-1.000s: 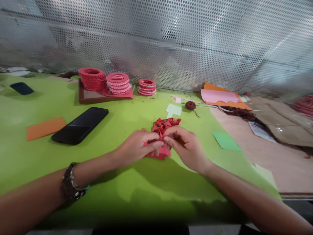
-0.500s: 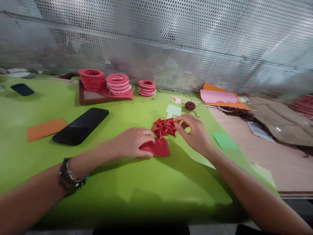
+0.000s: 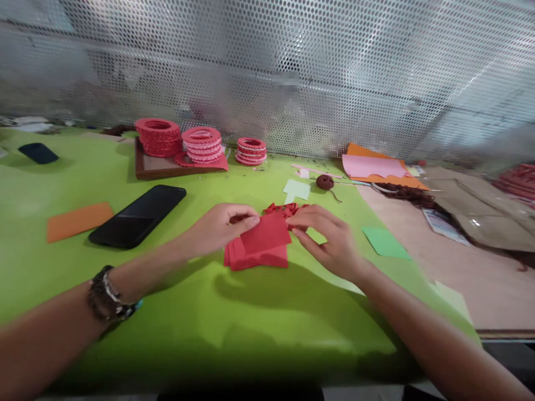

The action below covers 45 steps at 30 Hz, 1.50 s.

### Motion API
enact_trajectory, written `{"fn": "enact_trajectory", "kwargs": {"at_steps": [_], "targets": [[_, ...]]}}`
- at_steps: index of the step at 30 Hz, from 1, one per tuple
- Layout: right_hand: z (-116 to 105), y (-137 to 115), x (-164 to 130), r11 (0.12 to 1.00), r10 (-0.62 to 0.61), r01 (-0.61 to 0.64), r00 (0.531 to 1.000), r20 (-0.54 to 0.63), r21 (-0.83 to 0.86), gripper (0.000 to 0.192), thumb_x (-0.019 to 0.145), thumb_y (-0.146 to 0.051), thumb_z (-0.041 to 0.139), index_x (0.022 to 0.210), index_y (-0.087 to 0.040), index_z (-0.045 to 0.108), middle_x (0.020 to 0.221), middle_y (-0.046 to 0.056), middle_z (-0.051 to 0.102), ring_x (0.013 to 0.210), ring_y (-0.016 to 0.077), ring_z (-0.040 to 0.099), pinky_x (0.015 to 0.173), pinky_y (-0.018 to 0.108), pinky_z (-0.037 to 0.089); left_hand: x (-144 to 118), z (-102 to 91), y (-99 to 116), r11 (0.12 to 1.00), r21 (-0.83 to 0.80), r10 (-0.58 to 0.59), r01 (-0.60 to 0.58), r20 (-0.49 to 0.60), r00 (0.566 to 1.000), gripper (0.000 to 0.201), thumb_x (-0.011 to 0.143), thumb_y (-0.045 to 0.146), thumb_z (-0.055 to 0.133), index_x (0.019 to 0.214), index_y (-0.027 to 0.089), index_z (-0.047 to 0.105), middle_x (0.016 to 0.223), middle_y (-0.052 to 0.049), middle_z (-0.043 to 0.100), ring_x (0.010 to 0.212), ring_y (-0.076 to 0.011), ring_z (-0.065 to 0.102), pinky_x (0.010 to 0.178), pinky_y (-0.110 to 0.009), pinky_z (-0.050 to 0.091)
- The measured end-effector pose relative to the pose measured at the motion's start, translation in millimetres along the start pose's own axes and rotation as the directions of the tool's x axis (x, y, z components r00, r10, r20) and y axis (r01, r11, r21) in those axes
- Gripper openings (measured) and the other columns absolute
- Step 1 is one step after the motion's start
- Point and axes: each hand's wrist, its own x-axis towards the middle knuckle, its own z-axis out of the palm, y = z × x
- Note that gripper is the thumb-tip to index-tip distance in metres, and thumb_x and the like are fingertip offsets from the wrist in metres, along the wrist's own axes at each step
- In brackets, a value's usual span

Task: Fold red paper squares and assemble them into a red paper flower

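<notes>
- Head view is showing us, at far left, an orange card (image 3: 78, 220) and a black phone (image 3: 137, 216) lying on the green table (image 3: 259, 328), well apart from our work.
- We are pinching the top red paper square (image 3: 264, 234) in our left hand (image 3: 219, 225), thumb and fingers closed on its corner, lifting it off the red paper stack (image 3: 254, 257).
- We are resting our right hand (image 3: 328, 239) at the square's right edge, fingers loosely curled; whether they are gripping is unclear.
- We are risking, in our judgement, dragging a second sheet up, since the stack is lying fanned and loose.
- We are also working just beside the folded red pieces (image 3: 286, 210); a sweep could be scattering them.
- Beyond are sitting ring stacks (image 3: 200, 142), a twine ball (image 3: 325, 181) and a green slip (image 3: 385, 242).
</notes>
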Motion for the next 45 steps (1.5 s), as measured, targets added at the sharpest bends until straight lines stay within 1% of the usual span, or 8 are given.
{"fn": "enact_trajectory", "kwargs": {"at_steps": [4, 9, 15, 22, 26, 33, 38, 45], "targets": [[1.3, -3.3, 2.6, 0.991, -0.004, -0.017, 0.986, 0.164, 0.129, 0.025, 0.084, -0.006, 0.041, 0.100, -0.016, 0.058, 0.092, 0.008, 0.061, 0.086, 0.0136, 0.057, 0.072, 0.027, 0.048, -0.3, -2.9, -1.4, 0.986, -0.151, -0.068, 0.073, 0.041, 0.997, 0.027, 0.083, 0.036, 0.042, 0.080, 0.017, 0.061, 0.073, 0.001, 0.064, 0.063, -0.0119, 0.055, 0.055, -0.020, 0.040], [0.9, -4.6, 3.5, 0.929, 0.130, -0.173, 0.980, 0.150, 0.326, 0.016, 0.081, -0.011, 0.052, 0.090, -0.019, 0.062, 0.088, 0.004, 0.066, 0.082, 0.0131, 0.059, 0.074, 0.028, 0.048, -2.1, -0.6, 1.1, 0.933, -0.332, -0.096, 0.138, 0.139, 0.986, 0.022, 0.082, 0.030, 0.047, 0.072, 0.017, 0.061, 0.072, 0.002, 0.064, 0.063, -0.0108, 0.054, 0.056, -0.019, 0.040], [5.1, -8.2, 1.8, 0.865, 0.269, -0.298, 0.955, 0.127, 0.405, 0.007, 0.077, -0.018, 0.060, 0.071, -0.017, 0.061, 0.069, 0.002, 0.064, 0.063, 0.0118, 0.057, 0.060, 0.026, 0.047, -5.5, 7.8, 11.2, 0.958, -0.271, -0.064, 0.098, 0.132, 0.989, 0.019, 0.081, 0.027, 0.050, 0.079, 0.015, 0.065, 0.078, -0.001, 0.066, 0.072, -0.0149, 0.057, 0.066, -0.025, 0.042], [10.8, -13.0, 1.9, 0.758, 0.479, -0.444, 0.876, 0.054, 0.478, 0.005, 0.074, -0.017, 0.061, 0.073, -0.016, 0.056, 0.069, 0.001, 0.060, 0.062, 0.0104, 0.056, 0.056, 0.023, 0.046, -9.8, 15.4, 13.2, 0.983, -0.186, 0.023, 0.001, 0.129, 0.991, 0.024, 0.084, 0.026, 0.043, 0.075, 0.016, 0.063, 0.078, -0.001, 0.061, 0.070, -0.0140, 0.055, 0.068, -0.025, 0.040], [12.4, -14.1, 2.6, 0.744, 0.494, -0.452, 0.868, 0.050, 0.492, 0.007, 0.074, -0.015, 0.060, 0.078, -0.017, 0.055, 0.072, 0.001, 0.061, 0.065, 0.0106, 0.058, 0.059, 0.023, 0.048, -10.8, 19.1, 12.8, 0.993, -0.107, 0.065, -0.056, 0.086, 0.994, 0.033, 0.086, 0.032, 0.040, 0.066, 0.015, 0.059, 0.069, 0.001, 0.055, 0.060, -0.0117, 0.049, 0.058, -0.024, 0.037], [13.3, -16.3, 2.8, 0.756, 0.509, -0.468, 0.860, 0.039, 0.458, 0.008, 0.075, -0.014, 0.058, 0.081, -0.017, 0.054, 0.074, 0.001, 0.062, 0.067, 0.0109, 0.060, 0.060, 0.023, 0.049, -13.2, 23.9, 13.3, 0.997, -0.067, 0.058, -0.049, 0.134, 0.989, 0.026, 0.083, 0.030, 0.048, 0.069, 0.014, 0.062, 0.062, 0.002, 0.056, 0.055, -0.0104, 0.045, 0.054, -0.023, 0.032], [13.6, -18.2, 2.8, 0.766, 0.508, -0.468, 0.861, 0.032, 0.440, 0.006, 0.077, -0.014, 0.054, 0.081, -0.018, 0.054, 0.075, 0.001, 0.061, 0.068, 0.0109, 0.060, 0.059, 0.022, 0.048, -13.1, 26.3, 11.9, 0.995, -0.089, 0.059, -0.046, 0.152, 0.987, 0.032, 0.085, 0.030, 0.045, 0.063, 0.014, 0.061, 0.052, 0.005, 0.045, 0.049, -0.0091, 0.037, 0.049, -0.023, 0.028], [16.3, -20.7, 3.2, 0.793, 0.449, -0.432, 0.891, 0.067, 0.428, 0.012, 0.080, -0.011, 0.050, 0.088, -0.019, 0.052, 0.082, 0.001, 0.062, 0.075, 0.0110, 0.062, 0.065, 0.022, 0.051, -12.4, 27.2, 11.3, 0.985, -0.169, 0.029, -0.026, 0.016, 0.999, 0.017, 0.079, 0.029, 0.055, 0.079, 0.014, 0.063, 0.070, 0.001, 0.061, 0.059, -0.0115, 0.050, 0.055, -0.023, 0.037]]}}
